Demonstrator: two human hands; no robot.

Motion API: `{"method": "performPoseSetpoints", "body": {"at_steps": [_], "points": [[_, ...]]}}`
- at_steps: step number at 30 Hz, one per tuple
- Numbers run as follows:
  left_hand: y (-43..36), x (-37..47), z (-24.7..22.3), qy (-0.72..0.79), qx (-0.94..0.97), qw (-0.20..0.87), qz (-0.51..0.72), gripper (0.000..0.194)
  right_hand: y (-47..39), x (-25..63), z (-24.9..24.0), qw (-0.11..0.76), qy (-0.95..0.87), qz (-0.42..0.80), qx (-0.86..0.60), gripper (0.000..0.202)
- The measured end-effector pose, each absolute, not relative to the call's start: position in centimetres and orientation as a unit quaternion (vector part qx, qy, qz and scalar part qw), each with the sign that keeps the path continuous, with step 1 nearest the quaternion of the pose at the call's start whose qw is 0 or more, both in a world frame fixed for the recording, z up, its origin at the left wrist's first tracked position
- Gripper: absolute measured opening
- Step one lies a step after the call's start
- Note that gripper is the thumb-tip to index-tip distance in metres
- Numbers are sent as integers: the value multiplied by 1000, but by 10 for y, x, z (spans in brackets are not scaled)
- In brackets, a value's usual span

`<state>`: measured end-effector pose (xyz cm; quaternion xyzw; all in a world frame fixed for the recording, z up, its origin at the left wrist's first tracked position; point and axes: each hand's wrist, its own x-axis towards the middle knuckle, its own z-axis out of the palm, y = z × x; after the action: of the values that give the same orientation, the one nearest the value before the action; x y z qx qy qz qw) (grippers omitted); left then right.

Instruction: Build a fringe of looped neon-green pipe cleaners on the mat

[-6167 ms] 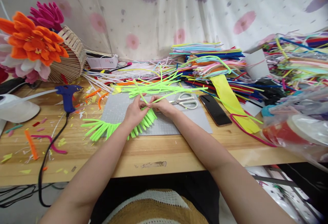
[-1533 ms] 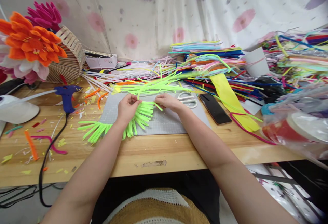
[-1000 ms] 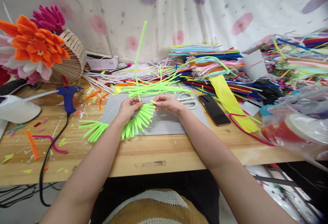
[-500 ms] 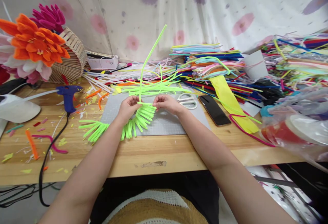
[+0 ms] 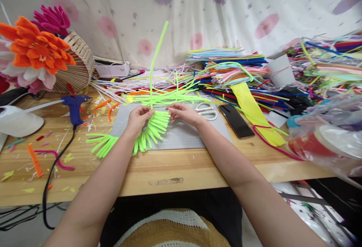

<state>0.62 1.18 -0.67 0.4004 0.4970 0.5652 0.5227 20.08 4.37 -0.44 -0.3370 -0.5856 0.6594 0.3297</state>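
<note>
A lime-green pipe-cleaner fringe (image 5: 157, 126) of many looped strands curves from between my hands to the left, passing behind my left forearm. My left hand (image 5: 140, 118) pinches its upper end, where one long green stem (image 5: 155, 60) rises and leans right at the top. Just right of the fringe, my right hand (image 5: 182, 114) has its fingertips near the loop ends; thumb and forefinger look slightly apart, with nothing seen between them. Both hands are over a grey cutting mat (image 5: 183, 135). More green pipe cleaners (image 5: 175, 97) lie behind them.
White-handled scissors (image 5: 207, 111) and a black phone (image 5: 236, 121) lie right of my right hand. A blue glue gun (image 5: 74, 107) with its cord is at the left, near a basket (image 5: 80, 62) of fuzzy flowers. Piled pipe cleaners (image 5: 232, 73) stand behind, a yellow strip (image 5: 257, 113) beside them.
The long stem has swung left and stands more upright. My right fingertips have come off the loop end and loosened. My left hand has shifted slightly left with the fringe.
</note>
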Motion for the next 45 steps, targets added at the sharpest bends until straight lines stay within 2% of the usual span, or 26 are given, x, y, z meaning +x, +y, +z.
{"method": "performPoseSetpoints", "body": {"at_steps": [4, 12, 20, 29, 38, 45], "points": [[13, 7, -7, 479, 416, 509, 582, 35, 42, 199, -2, 311, -609, 641, -349, 33], [13, 8, -7, 471, 437, 476, 600, 29, 43, 187, -5, 284, -629, 590, -420, 20], [13, 10, -7, 480, 428, 468, 607, 29, 40, 187, -3, 270, -701, 485, -449, 14], [14, 10, -6, 487, 398, 458, 628, 30, 36, 185, 3, 287, -672, 550, -404, 12], [14, 12, -9, 491, 414, 436, 631, 26, 36, 188, 6, 240, -662, 608, -366, 15], [14, 12, -6, 494, 409, 424, 639, 26, 36, 187, 4, 260, -680, 582, -363, 18]]}}
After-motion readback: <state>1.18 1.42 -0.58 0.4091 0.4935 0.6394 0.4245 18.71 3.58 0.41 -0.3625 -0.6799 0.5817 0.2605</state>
